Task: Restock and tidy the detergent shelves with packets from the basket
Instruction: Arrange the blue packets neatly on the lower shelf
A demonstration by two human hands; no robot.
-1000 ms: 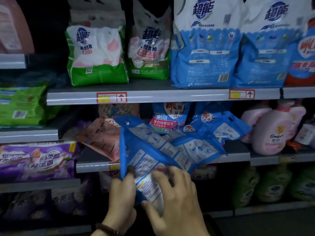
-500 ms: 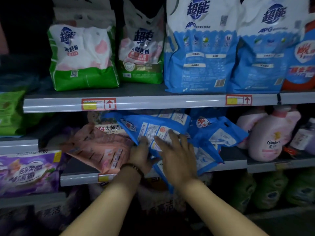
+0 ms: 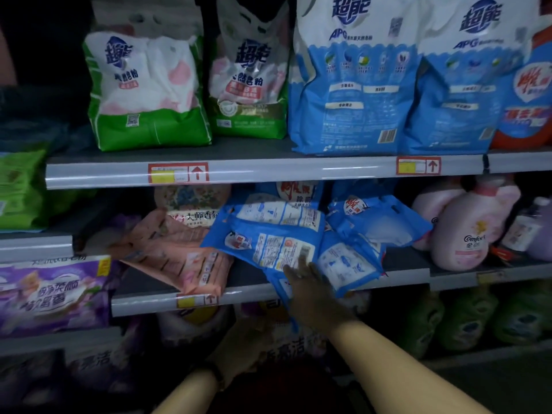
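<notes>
Fingers of right hand lie flat atop blue packet.

the blue packets are thin plastic film, glossy and creased, with printed white panels. the pink packets are the same soft film, a little duller and wrinkled. the shelf board is matt dark grey and looks like painted metal. its front strip is smooth, shiny plastic holding paper price tags. the pink bottles are hard, smooth plastic with a soft sheen. the big bags are crinkled glossy film.
</notes>
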